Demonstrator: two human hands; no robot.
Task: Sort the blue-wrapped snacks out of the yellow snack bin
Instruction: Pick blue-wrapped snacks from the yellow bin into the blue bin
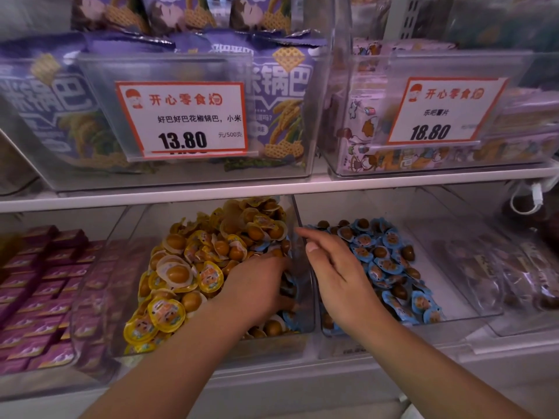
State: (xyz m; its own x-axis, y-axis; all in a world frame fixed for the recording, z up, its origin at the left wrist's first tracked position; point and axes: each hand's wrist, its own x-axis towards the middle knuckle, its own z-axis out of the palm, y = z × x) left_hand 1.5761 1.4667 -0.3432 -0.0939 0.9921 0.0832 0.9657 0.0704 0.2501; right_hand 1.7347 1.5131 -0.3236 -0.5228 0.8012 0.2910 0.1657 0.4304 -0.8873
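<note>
Both hands are working at the divider between two clear bins on the lower shelf. My left hand (257,279) is buried among the packs at the right edge of the yellow snack bin (99,297), fingers curled down into the pile; I cannot tell whether they have closed on a pack, since the fingertips are hidden. My right hand (329,267) hovers over the neighbouring blue snack bin (472,297), fingers loosely extended and holding nothing that I can see.

Task items: several blue-wrapped snacks (290,319) lie along the right wall of the yellow snack bin, just beside and partly under my left hand, mixed with the yellow-wrapped snacks (178,273). More blue wrappers show higher up against the same wall. The blue snack bin already holds a loose layer of matching packs.

Probable faults from this position:
- Mixed grab. Blue and yellow packs overlap closely, so a blind scoop is likely to lift a yellow pack along with the blue ones.
- Missed items. Blue packs are wedged low against the wall and under other packs; any left buried would leave the sort incomplete.
- Spillage. The yellow pile is heaped high toward the back, and digging at its edge may let packs slide forward or over the divider.
- Drop at transfer. The packs are small and glossy, so a loose pinch may release one between the bins.
</note>
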